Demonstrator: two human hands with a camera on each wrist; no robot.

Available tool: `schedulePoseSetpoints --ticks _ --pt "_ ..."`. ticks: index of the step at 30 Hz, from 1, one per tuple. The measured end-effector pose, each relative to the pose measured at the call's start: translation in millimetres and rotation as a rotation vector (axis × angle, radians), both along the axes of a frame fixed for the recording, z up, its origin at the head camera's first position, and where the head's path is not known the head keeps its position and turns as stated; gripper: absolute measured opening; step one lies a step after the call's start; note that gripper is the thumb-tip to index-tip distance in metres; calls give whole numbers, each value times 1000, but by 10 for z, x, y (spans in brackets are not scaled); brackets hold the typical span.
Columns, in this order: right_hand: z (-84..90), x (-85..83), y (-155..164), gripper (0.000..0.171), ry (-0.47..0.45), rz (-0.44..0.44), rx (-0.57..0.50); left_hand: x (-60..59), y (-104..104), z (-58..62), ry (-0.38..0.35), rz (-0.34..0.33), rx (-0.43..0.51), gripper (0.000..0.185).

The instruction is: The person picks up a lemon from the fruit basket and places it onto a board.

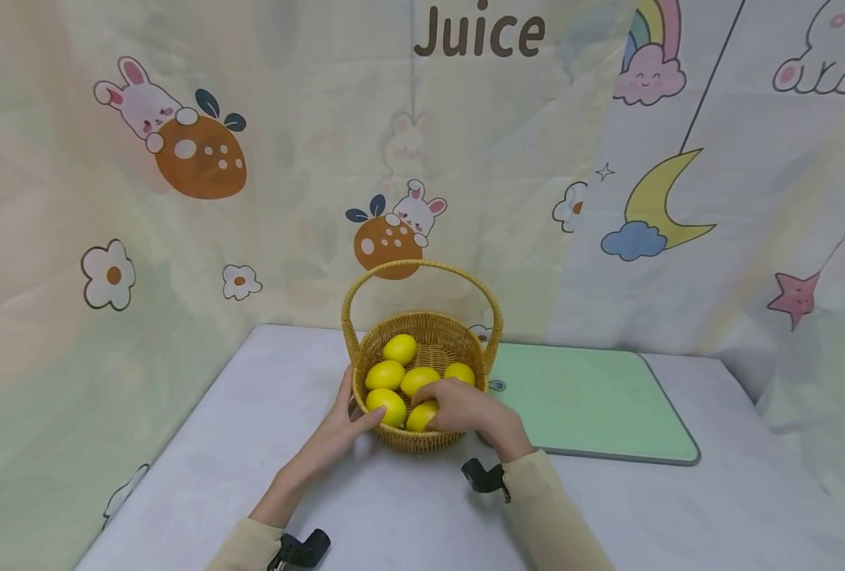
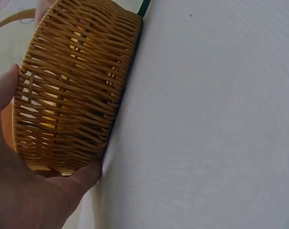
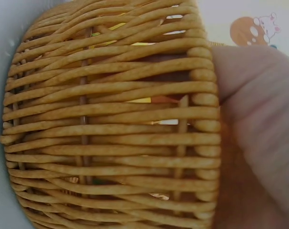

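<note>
head view: whole scene. wicker basket [image 1: 422,381] with arched handle stands on the white table [image 1: 608,515], just left of a green mat [image 1: 593,400]. six yellow lemons [image 1: 401,349] inside. cartoon backdrop [image 1: 179,198] behind.

left wrist view: only the basket's woven outer wall [image 2: 77,90] and bare tabletop; lemons show just as yellow glow through the weave. right wrist view: same wall [image 3: 111,133] filling the frame, palm over the rim, no fruit clearly seen.

left hand [image 1: 343,428]: forearm in from lower left, fingers straight and relaxed, laid against the basket's near-left wall, thumb [image 2: 85,176] at the base where it meets the table. touching, not wrapped round.

right hand [image 1: 461,406]: reaches over the near rim from the right, fingers curled down onto the front lemon [image 1: 420,415], closing over it. lemon lies in the basket, against the near wall.

sleeves beige; black wrist mounts [image 1: 485,477] on both arms.
</note>
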State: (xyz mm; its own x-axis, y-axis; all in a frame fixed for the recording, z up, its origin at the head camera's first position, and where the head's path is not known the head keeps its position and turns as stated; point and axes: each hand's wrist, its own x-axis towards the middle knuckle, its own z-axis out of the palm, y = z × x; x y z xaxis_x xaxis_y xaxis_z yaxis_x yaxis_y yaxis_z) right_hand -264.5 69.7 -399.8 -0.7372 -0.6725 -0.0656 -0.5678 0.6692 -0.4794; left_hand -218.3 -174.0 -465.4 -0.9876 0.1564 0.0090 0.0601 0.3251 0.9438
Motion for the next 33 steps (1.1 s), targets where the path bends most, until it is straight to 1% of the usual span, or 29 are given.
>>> schedulePoseSetpoints --ticks 8,12,16,25,33 --pt "-19 -35 57 40 16 -3 -17 9 26 14 5 -6 0 97" --pt "28 -22 87 44 -2 -17 -64 21 29 23 6 0 -1 97" --pt "134 22 139 45 -13 -42 -124 25 23 24 4 6 1 98" --pt "408 149 330 43 55 -79 -271 22 16 21 -20 10 -6 99" --pt "655 304 543 41 119 -139 -352 16 18 20 -13 7 -4 98"
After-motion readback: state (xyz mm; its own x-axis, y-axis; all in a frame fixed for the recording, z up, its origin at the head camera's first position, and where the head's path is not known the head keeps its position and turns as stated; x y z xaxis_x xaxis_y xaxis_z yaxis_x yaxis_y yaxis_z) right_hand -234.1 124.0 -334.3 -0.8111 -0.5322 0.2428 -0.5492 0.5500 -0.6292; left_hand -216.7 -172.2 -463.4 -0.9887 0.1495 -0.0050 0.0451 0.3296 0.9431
